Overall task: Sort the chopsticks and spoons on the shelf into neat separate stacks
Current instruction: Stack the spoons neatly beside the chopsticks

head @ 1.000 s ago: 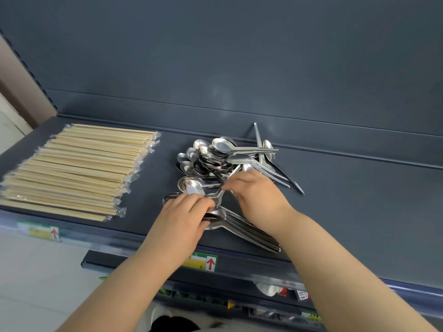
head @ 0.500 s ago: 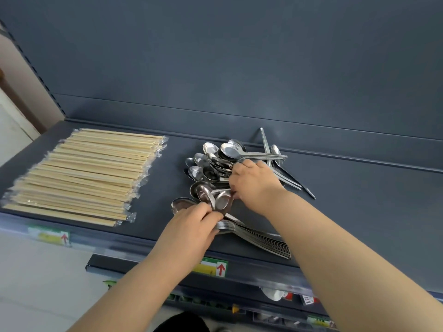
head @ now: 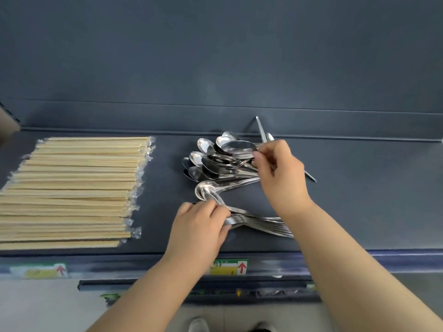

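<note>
Chopsticks of pale wood, each pair in a clear plastic sleeve, lie side by side in a wide flat stack on the left part of the dark grey-blue metal shelf. Well apart from them, to the right, shiny steel spoons sit in two groups. The loose heap of spoons lies toward the back of the shelf, bowls overlapping and pointing left, with a few thin handles sticking out behind it toward the back wall. Nearer the front edge lies the nested stack of spoons, its handles fanned out to the right. The left hand rests on the bowl end of this stack, fingers curled over it and gripping it. The right hand reaches over the heap and pinches the handle of the topmost spoon between thumb and fingertips; its bowl stands tilted above the others. One single spoon lies between the two groups, just beside the left hand's fingers. Yellow-and-green price labels with red arrows sit on the shelf's front rail.
</note>
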Available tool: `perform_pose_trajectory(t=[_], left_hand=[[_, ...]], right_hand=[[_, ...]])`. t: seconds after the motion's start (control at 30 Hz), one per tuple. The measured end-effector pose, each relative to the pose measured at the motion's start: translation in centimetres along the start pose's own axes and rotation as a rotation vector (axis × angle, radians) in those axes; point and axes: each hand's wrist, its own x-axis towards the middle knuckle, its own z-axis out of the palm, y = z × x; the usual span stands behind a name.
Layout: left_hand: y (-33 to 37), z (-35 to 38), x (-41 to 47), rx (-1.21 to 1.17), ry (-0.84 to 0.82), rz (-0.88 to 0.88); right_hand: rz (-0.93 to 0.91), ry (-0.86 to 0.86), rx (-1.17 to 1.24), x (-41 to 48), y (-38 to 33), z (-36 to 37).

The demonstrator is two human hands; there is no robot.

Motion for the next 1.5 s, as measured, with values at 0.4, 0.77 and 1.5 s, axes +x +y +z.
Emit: perform_pose_trajectory(t=[0.4,0.77,1.5], left_hand=[[0.5,0.4,-0.4,-0.039,0.061,-0.033],[1.9,0.9,-0.3,0.033,0.015,-0.099],[0.7,-0.4,-0.6,0.094,0.007,-0.173]], right_hand=[[0.096,-0.503,-0.236,-4.4,2.9,-0.6],[-0.221,-0.524,-0.169,-5.5,3.5,-0.9],[0.142,-0.655,-0.424,-0.6,4.0,-0.4]])
